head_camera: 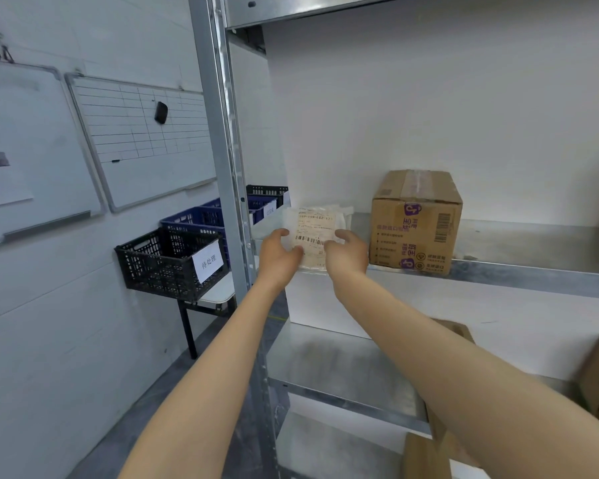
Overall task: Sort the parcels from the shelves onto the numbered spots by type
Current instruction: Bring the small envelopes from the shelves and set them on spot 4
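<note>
Holding a pouch (313, 229) by its lower corners: left hand (279, 252) on the left corner, right hand (346, 252) on the right, fingers curled round it. Tilted up at the front left of the shelf (533, 257), barcode label facing the camera; unclear whether its far edge touches the metal. Just to the right, apart from it, a taped brown box (415, 219) on the same shelf. Close on the left, a steel post (222, 150). Beyond that, a tagged black crate (166, 261), blue crates (194, 219) behind it, and whiteboards (142, 133) on the wall.
</note>
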